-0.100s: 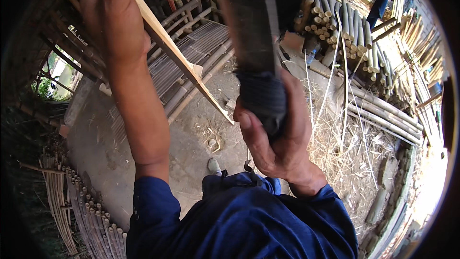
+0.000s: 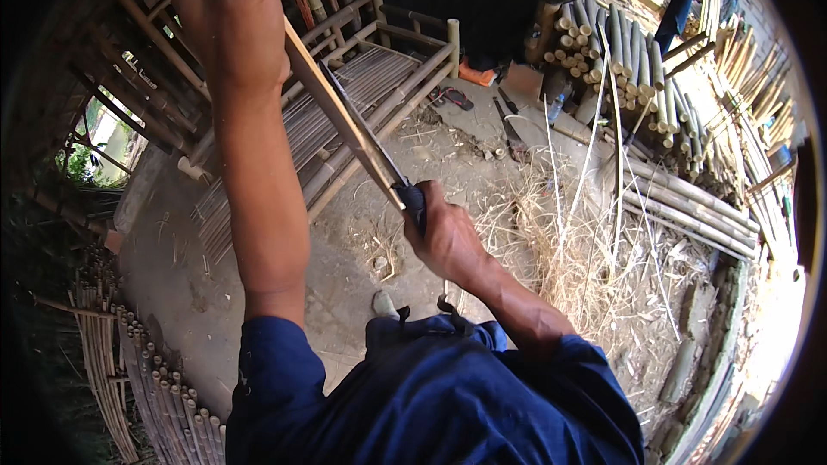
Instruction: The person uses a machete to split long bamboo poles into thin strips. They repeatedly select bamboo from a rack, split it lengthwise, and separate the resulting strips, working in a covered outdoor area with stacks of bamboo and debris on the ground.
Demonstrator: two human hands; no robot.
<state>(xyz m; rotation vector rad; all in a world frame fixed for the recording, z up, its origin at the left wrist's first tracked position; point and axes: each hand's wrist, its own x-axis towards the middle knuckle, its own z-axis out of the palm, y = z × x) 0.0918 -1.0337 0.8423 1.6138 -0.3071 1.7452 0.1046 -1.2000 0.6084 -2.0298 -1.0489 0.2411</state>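
My left hand [image 2: 237,21], raised at the upper left and partly cut off by the frame's edge, appears closed on a split bamboo piece [image 2: 349,131]. That pale-edged length slants down to the right. My right hand [image 2: 450,237] grips the dark, wrapped handle [image 2: 413,207] of a long knife near the piece's lower end. The dark blade [image 2: 349,103] lies along the bamboo's right side, its tip pointing up and left. Whether the edge has bitten into the bamboo I cannot tell.
A slatted bamboo bench [image 2: 362,77] stands behind the piece. Stacked bamboo poles [image 2: 633,52] fill the far right, with shavings [image 2: 551,232] strewn over the floor. Sandals [image 2: 452,99] and a dark tool [image 2: 510,131] lie beyond. Upright bamboo lengths [image 2: 164,387] line the lower left.
My right hand has swung the knife down and left from close to the camera, onto the side of the bamboo. My left hand and the bamboo have shifted slightly right.
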